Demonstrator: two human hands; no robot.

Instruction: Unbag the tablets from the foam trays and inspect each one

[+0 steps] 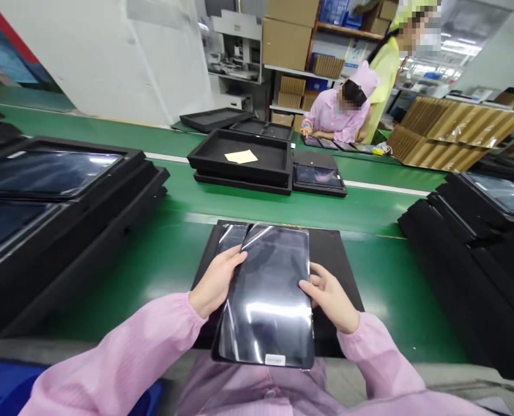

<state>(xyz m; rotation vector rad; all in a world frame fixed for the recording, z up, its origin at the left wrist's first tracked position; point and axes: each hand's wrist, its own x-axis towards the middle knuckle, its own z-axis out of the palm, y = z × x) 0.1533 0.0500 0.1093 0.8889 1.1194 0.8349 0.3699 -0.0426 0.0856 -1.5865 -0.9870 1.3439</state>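
Note:
A dark glossy tablet point(267, 283) with a small white label near its lower edge is held up in front of me. My left hand point(219, 277) grips its left edge, thumb over the screen. On the opposite edge, my right hand point(331, 296) has its thumb on the front and its fingers curled behind. Under the tablet lies a flat black foam mat point(332, 254) on the green table. Part of another glossy panel point(230, 237) shows behind the tablet's upper left; the rest of it is hidden.
Black foam trays with screens stack up at the left point(109, 214) and right point(469, 277). Ahead are an empty black tray point(213, 156) holding a yellow paper point(241, 156), and a tray with a tablet point(317, 175). Two people work beyond, near cardboard dividers point(447, 127).

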